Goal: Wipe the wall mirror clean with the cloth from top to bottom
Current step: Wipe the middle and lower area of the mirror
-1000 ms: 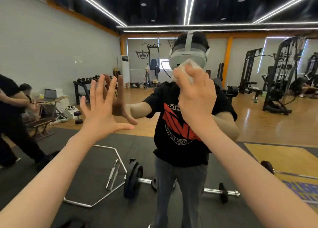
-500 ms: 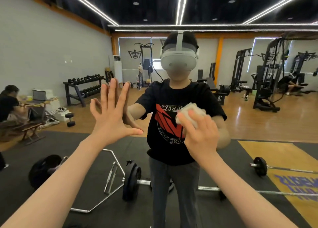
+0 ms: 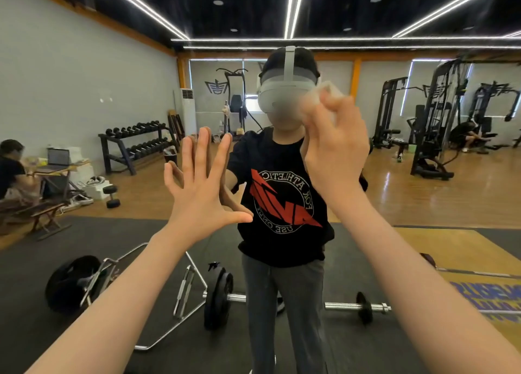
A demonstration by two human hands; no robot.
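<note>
White cloth [image 3: 324, 91], bunched and blurred, sat in the right hand [image 3: 335, 151], whose fingers curled round it and held it against the mirror [image 3: 84, 63] at about head height of the reflected person. Only the cloth's upper edge showed above the knuckles. The left hand [image 3: 201, 187] lay flat on the glass lower and to the left, fingers straight and spread wide, thumb out to the right, meeting its own reflection fingertip to fingertip. Both bare forearms reached up from the bottom corners of the view.

The mirror filled the whole view and gave back a gym: a barbell [image 3: 282, 300] on a black mat, a hex bar [image 3: 158, 297] beside it, a dumbbell rack [image 3: 135, 142] by the grey wall, and cable machines [image 3: 439, 120] on the wooden floor at the right. A seated person [image 3: 11, 170] with a laptop [image 3: 57, 159] showed at the left edge.
</note>
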